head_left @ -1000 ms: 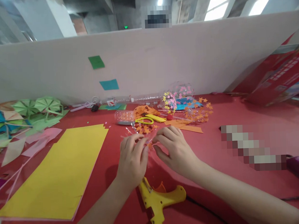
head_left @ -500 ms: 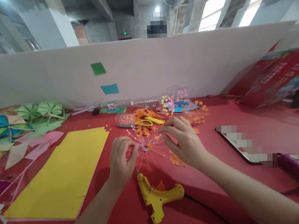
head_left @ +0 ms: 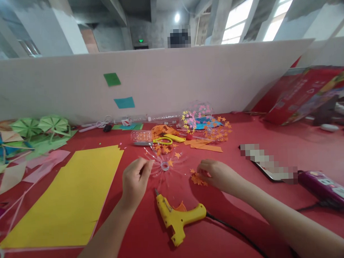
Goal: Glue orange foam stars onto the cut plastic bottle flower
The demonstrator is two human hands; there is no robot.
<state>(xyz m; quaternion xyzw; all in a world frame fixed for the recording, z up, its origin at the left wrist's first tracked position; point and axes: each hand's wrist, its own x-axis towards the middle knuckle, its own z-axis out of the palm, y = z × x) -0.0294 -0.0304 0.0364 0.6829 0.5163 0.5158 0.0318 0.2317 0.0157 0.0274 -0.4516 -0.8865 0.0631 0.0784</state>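
A clear plastic bottle top [head_left: 165, 166], cut into thin strips that spread out like petals, lies with its ring-shaped neck facing up. Several orange paper stars sit on its strips. My left hand [head_left: 136, 181] is closed in a pinch at its left side, on one of the strips. Over a small pile of orange paper stars [head_left: 196, 178] hovers my right hand [head_left: 218, 174], its fingers curved and a little apart at the pile's edge; whether a fingertip touches a star is unclear. A yellow hot glue gun [head_left: 179, 219] lies in front, nozzle toward my left hand.
Yellow paper sheets [head_left: 67, 193] cover the left. Behind the bottle top lie yellow-handled scissors [head_left: 162, 141], a yellow cutter [head_left: 175, 138], orange paper strips [head_left: 205, 145] and star-covered plastic pieces [head_left: 198, 115]. A phone [head_left: 267, 165] and purple device [head_left: 326, 187] lie right. A white partition [head_left: 170, 80] stands behind.
My right hand has moved from above the bottle top's right side down to the star pile. My left hand stays at the strips. The view has shifted slightly.
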